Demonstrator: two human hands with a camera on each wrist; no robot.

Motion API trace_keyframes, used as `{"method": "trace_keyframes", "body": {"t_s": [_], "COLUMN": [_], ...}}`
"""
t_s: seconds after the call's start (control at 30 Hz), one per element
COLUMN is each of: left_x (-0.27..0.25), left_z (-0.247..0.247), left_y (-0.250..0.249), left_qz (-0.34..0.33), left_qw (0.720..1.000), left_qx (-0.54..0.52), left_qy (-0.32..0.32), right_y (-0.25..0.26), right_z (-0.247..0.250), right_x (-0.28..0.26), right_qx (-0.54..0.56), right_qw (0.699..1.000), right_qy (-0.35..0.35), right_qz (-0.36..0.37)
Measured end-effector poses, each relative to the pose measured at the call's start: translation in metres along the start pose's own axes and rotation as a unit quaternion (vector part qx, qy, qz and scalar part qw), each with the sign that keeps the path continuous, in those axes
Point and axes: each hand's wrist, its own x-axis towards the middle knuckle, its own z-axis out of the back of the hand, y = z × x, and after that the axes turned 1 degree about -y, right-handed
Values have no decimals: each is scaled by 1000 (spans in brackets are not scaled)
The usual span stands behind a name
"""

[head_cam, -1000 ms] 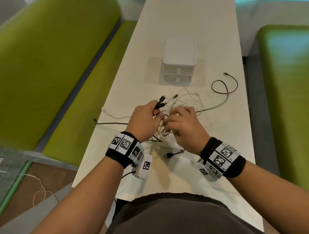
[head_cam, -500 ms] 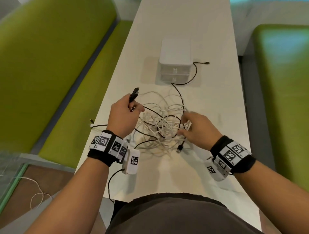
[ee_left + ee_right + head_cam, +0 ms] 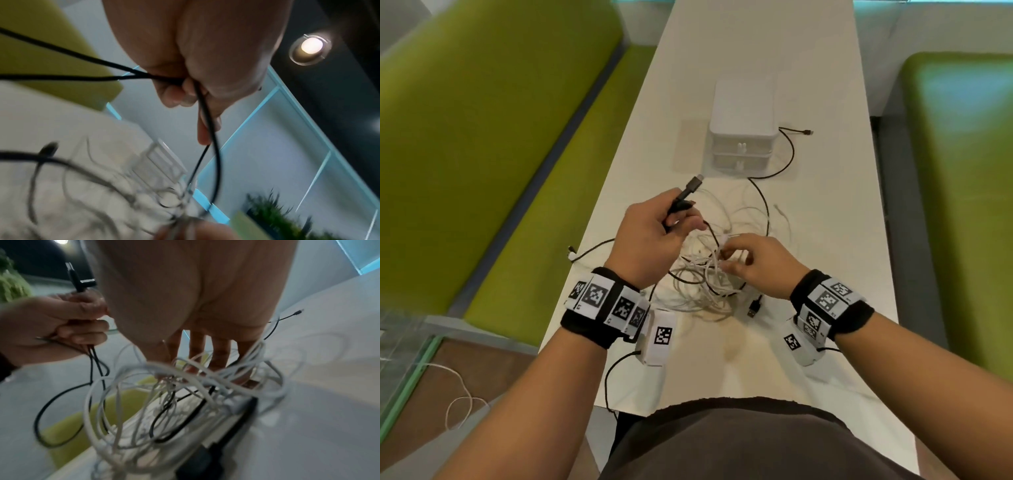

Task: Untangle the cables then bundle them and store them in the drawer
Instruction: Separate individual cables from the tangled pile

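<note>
A tangle of white and black cables [image 3: 705, 287] lies on the white table [image 3: 825, 240] in front of me. My left hand [image 3: 681, 219] is raised over its left side and grips the black cable's plug ends [image 3: 690, 190]; the black cable [image 3: 102, 78] runs out of the curled fingers. My right hand [image 3: 726, 253] pinches white cable strands at the top of the tangle; its fingers [image 3: 197, 350] reach down among the white loops [image 3: 205, 378]. The small white two-drawer unit [image 3: 743, 137] stands beyond, both drawers closed.
A black cable [image 3: 789, 154] curves past the drawer unit's right side to a plug [image 3: 806, 132]. A loose USB plug [image 3: 755, 306] lies near my right wrist. Another black lead [image 3: 589, 251] hangs over the table's left edge. Green benches [image 3: 482, 137] flank the narrow table.
The hands parted and spread the tangle, and a black cable swung up beside the drawer unit. The right hand has since moved back left into the tangle. The left hand keeps the black plugs.
</note>
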Motion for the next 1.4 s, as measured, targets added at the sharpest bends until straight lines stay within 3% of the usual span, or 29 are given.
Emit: {"method": "trace_keyframes", "body": {"t_s": [0.13, 0.23, 0.3, 0.4, 0.6, 0.67, 0.73, 0.8, 0.87, 1.0, 1.1, 1.27, 1.4], "left_x": [-7, -7, -5, -5, 1, -5, -11, -15, -19, -21, -17, -12, -15], "left_z": [21, 34, 42, 58, 70, 58, 46, 33, 17, -14, -17, -13, -10], "left_y": [20, 31, 36, 47, 59, 60, 57, 48, 34, 22, 18, 7, 3], "left_qz": [-15, 27, 61, 68, 64, 67, 37, 21, 45, 8, 26, 14, 24], "left_qw": [994, 989, 979, 952, 876, 889, 925, 969, 989, 979, 984, 984, 988], "left_qx": [111, 145, 194, 290, 468, 440, 368, 242, 127, 146, 108, 98, 51], "left_qy": [9, -11, 15, 67, 99, 107, 82, 53, 61, 143, 141, 145, 144], "right_y": [-5, 5, 13, 17, 15, 18, 22, 25, 28, 38, 34, 20, 17], "right_z": [12, 20, 26, 34, 30, 25, 22, 19, 19, 23, 22, 18, 25], "right_x": [1, 2, 1, -3, -2, 1, 1, 0, 0, -1, -7, -8, -4], "right_qx": [-79, -30, 18, 47, -4, -46, -108, -150, -133, -14, 24, 25, -35], "right_qw": [997, 997, 996, 997, 998, 997, 993, 988, 991, 995, 994, 999, 998], "right_qy": [-13, -65, -87, -60, -37, -39, -36, -25, -12, -50, -78, 19, 46], "right_qz": [-13, 12, -12, -21, -47, -43, -23, -2, 29, 89, 67, -5, -2]}}
